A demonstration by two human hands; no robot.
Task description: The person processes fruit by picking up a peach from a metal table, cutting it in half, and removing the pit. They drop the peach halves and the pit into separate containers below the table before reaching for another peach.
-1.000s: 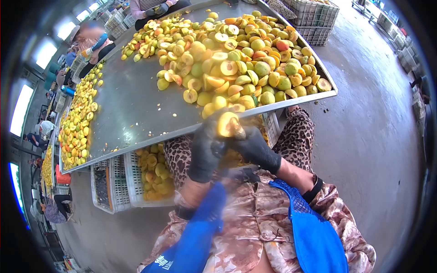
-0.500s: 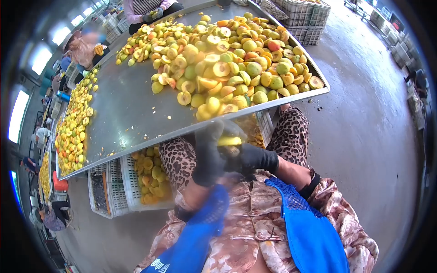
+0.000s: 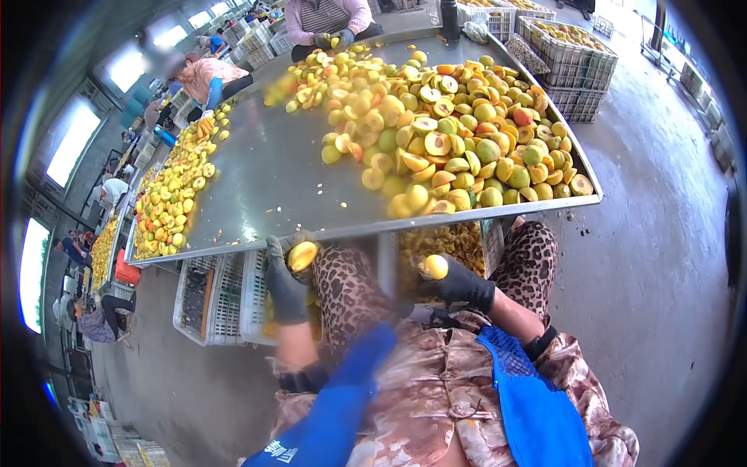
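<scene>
My left hand [image 3: 286, 289], in a dark glove, is closed around a yellow peach half [image 3: 302, 255] just below the front edge of the metal table [image 3: 257, 179]. Over my lap, my right hand [image 3: 464, 285], gloved alike, grips a yellow peach piece [image 3: 436, 267] at its fingertips. The two hands are well apart. On the table beyond them lies a large heap of cut, yellow-green peaches [image 3: 486, 148], some with the cut face up.
Under the table stand white crates [image 3: 255, 300] and a container of cut fruit [image 3: 447, 247]. Another row of fruit [image 3: 167, 214] lines the table's left side. Two gloved people work at the far side and far left. Stacked crates [image 3: 572, 66] stand behind the right corner.
My hands, together over my lap around a piece of fruit, have separated. The left has gone out to the table edge with a half; the right holds a piece. The view has shifted.
</scene>
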